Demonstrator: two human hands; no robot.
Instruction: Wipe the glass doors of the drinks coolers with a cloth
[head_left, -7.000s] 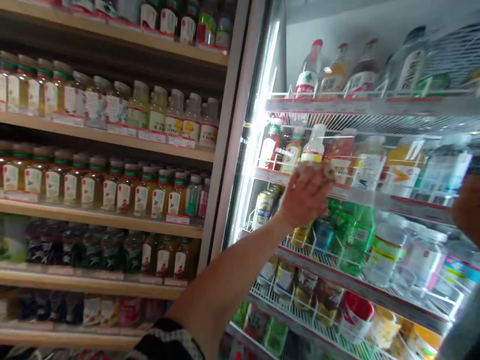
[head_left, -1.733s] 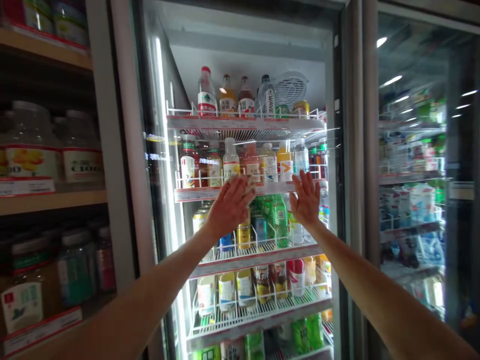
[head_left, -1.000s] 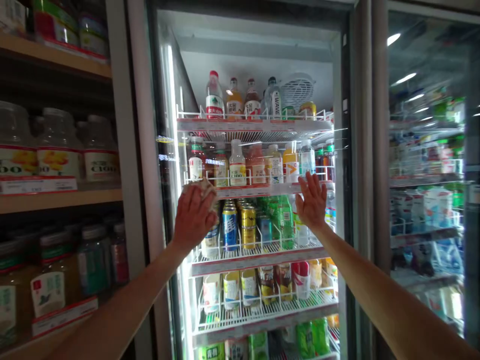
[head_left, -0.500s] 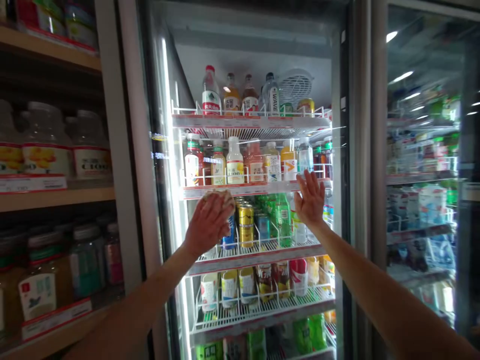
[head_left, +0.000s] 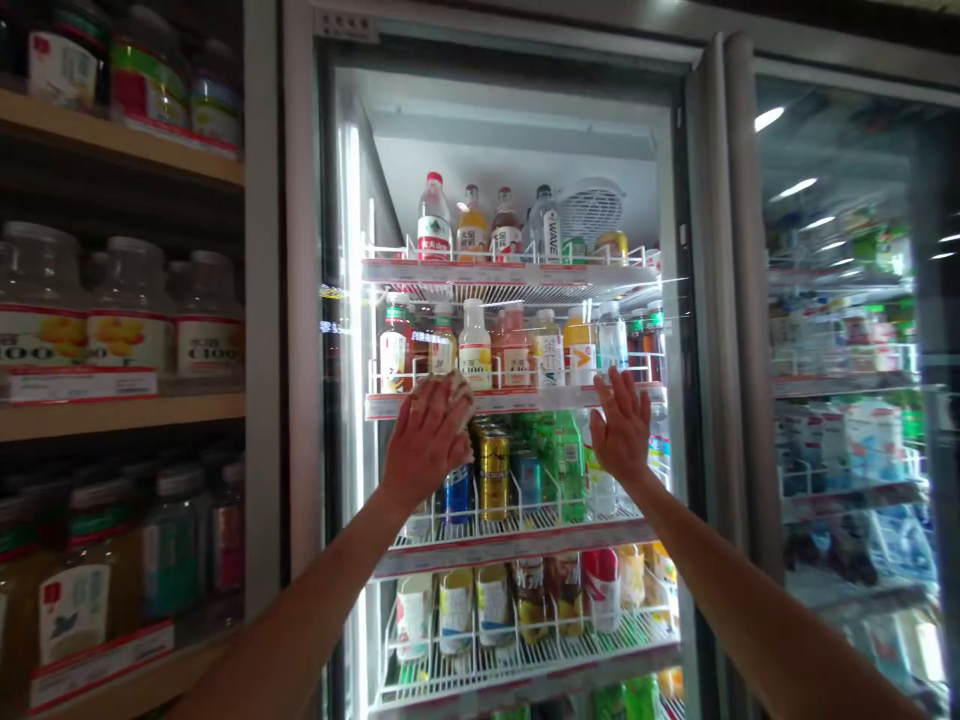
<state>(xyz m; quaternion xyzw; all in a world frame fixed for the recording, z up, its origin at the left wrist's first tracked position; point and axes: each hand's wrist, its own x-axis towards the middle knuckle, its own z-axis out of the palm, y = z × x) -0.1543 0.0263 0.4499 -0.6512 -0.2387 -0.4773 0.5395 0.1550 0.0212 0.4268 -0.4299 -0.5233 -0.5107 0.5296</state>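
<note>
My left hand [head_left: 426, 440] lies over a crumpled pale cloth [head_left: 459, 400], pressing it on the glass door [head_left: 495, 130] of a lit drinks fridge. The cloth shows past the fingertips, in front of the second shelf's edge. To the right, my right hand [head_left: 622, 425] is open with fingers spread, palm toward the same glass, and holds nothing. Behind the glass, close to my left hand, are a gold can [head_left: 493, 475] and a blue can [head_left: 456, 495]. A green bottle [head_left: 570, 465] stands between the two hands.
Left of the fridge, a wooden shelf [head_left: 112, 415] carries several bottles and price strips. To the right is a vertical metal door handle [head_left: 739, 300] and another glass-fronted fridge [head_left: 847, 400] stocked with drinks. Wire shelves with several bottles fill the middle fridge.
The view has tilted up, so the fridge sits lower in the picture. My left hand has moved slightly up the glass with the cloth. My right hand stays in place against the door.
</note>
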